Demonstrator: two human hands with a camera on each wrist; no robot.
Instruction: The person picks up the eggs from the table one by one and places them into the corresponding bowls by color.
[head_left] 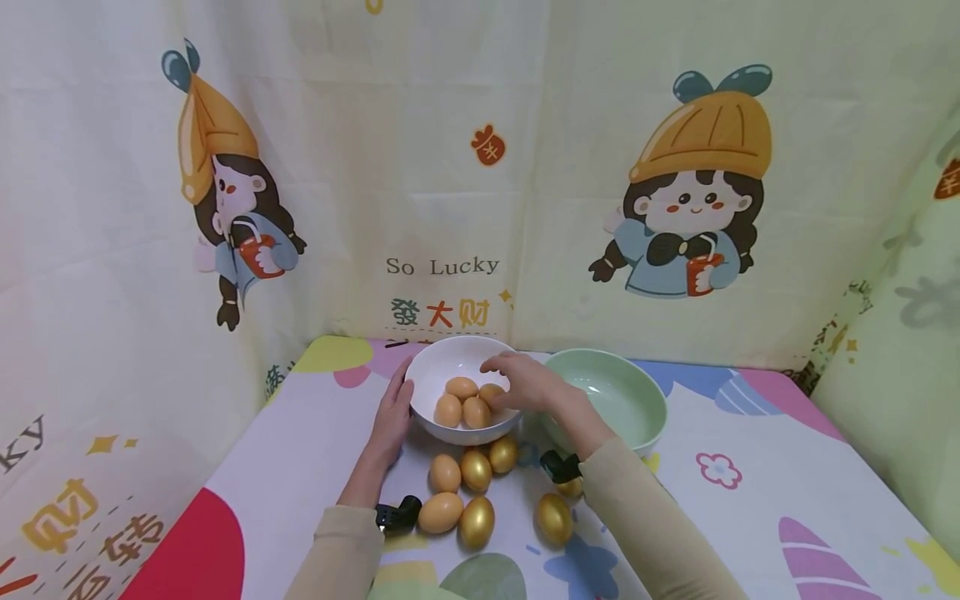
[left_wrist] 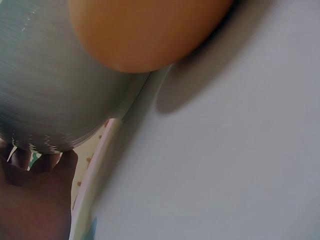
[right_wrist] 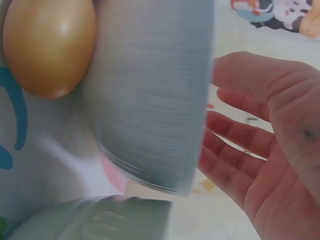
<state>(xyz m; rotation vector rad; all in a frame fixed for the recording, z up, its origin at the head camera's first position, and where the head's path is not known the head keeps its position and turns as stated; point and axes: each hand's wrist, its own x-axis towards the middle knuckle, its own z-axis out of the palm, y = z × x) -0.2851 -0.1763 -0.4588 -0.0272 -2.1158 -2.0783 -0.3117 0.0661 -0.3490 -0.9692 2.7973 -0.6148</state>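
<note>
White bowl sits toward the back of the patterned surface, green bowl just beside it on the right. Four brown eggs lie grouped in the white bowl's bottom. Left hand at the bowl's left side: fingers fairly straight, laid along the outer wall, tips touching it in the left wrist view. Right hand reaches over the right rim, palm outside the wall, fingers bent down into the bowl. Right wrist view: gap between thumb and the other fingers moderately wide, nothing seen held there; tips cut off from sight by the bowl's wall. Rightmost egg inside lies directly under these fingers, partly covered by them; contact cannot be told. The other three lie to the left of the fingers, apart from them. In front of the white bowl, on the surface: two brown eggs, one near the bowl, one nearer the left wrist; beside them three gold eggs, the farthest close up to the bowl's base. Two more gold eggs to the right, one partly hidden by the black wrist camera on the right arm.
</note>
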